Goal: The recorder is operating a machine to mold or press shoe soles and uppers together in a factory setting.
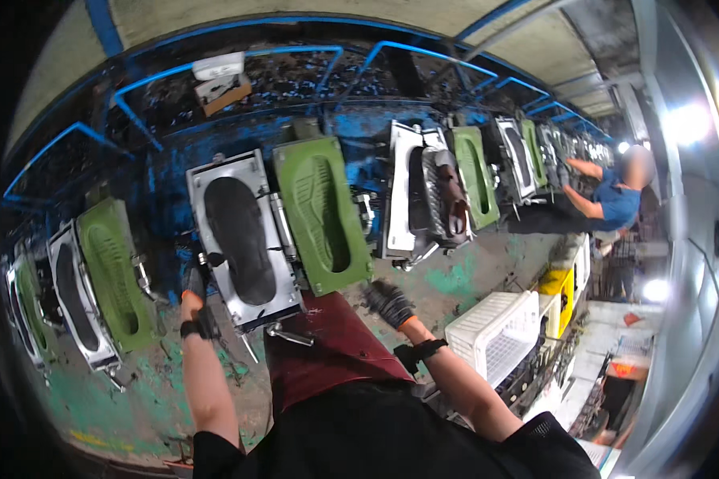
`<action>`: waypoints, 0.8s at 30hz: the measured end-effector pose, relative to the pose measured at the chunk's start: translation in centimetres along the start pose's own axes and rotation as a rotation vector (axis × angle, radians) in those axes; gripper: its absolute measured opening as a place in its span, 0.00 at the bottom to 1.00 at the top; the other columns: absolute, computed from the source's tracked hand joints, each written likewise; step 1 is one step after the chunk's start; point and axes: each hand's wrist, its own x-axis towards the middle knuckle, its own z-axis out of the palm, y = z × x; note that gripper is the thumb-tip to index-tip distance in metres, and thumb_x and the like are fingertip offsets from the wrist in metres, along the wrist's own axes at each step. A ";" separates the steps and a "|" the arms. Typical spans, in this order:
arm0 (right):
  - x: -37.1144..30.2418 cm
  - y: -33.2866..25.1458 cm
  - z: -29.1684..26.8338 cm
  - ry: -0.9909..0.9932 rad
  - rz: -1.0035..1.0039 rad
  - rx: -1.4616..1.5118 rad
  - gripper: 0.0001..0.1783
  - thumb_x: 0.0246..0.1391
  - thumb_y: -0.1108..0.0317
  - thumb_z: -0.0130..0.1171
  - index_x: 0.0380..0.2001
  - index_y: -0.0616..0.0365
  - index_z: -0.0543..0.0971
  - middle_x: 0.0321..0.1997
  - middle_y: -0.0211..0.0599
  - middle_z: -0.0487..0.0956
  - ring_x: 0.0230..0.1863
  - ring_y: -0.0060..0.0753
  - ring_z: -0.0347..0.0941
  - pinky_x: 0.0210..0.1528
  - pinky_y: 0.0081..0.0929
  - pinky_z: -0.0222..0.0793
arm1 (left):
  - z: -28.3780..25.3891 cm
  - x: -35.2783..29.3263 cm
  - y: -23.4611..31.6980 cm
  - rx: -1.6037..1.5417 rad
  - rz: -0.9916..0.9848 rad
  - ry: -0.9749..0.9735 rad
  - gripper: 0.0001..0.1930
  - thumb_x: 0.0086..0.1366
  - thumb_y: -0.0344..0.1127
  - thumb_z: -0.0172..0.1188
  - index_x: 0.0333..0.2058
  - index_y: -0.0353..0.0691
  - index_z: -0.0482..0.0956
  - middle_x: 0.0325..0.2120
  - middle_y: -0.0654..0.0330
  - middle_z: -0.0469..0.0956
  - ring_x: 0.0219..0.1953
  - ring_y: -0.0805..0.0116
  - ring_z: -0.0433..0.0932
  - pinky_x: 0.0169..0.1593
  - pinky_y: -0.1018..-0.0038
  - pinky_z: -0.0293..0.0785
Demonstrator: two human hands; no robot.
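Note:
In front of me lies an opened shoe-sole mould: a silver plate [272,307] bearing a dark sole-shaped piece [238,235], and beside it a green half [321,211] with a ridged sole-shaped hollow. Close to the silver plate's lower left edge is my left hand [200,307], in a dark glove with an orange cuff. It is seen edge-on, so its finger pose is hidden. My right hand [389,304], in a grey and black glove, hovers by the green half's lower right corner. Its fingers look slightly bent and apart, somewhat blurred, with nothing visible in them. A metal handle [290,334] sticks out below the silver plate.
More open moulds line both sides; one on the right carries a dark shoe upper [447,195]. White crates [495,331] and a yellow crate [558,299] stand at right. Blue rails [240,54] run behind. Further right, a person in a blue shirt [620,199] reaches toward the moulds.

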 end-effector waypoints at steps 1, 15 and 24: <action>0.4 1.8 -0.9 0.261 0.108 0.175 0.22 0.65 0.48 0.58 0.42 0.59 0.82 0.32 0.51 0.82 0.36 0.56 0.80 0.38 0.49 0.72 | -0.3 -0.4 2.9 -0.019 -0.106 -0.079 0.24 0.75 0.50 0.51 0.53 0.34 0.79 0.43 0.53 0.84 0.39 0.57 0.79 0.46 0.59 0.76; 4.2 8.2 -13.4 -0.041 0.277 0.575 0.28 0.62 0.44 0.62 0.41 0.63 0.83 0.30 0.41 0.85 0.36 0.33 0.83 0.33 0.34 0.76 | 26.0 -15.8 40.4 0.383 0.987 0.074 0.16 0.64 0.36 0.59 0.49 0.37 0.78 0.52 0.49 0.77 0.52 0.49 0.75 0.57 0.54 0.71; 6.2 25.2 -27.1 0.289 0.258 -0.006 0.39 0.47 0.56 0.70 0.63 0.54 0.71 0.54 0.61 0.78 0.52 0.62 0.77 0.51 0.51 0.75 | 51.9 -17.0 48.5 0.606 0.993 -0.493 0.28 0.59 0.43 0.69 0.53 0.31 0.77 0.50 0.44 0.77 0.53 0.45 0.76 0.59 0.56 0.72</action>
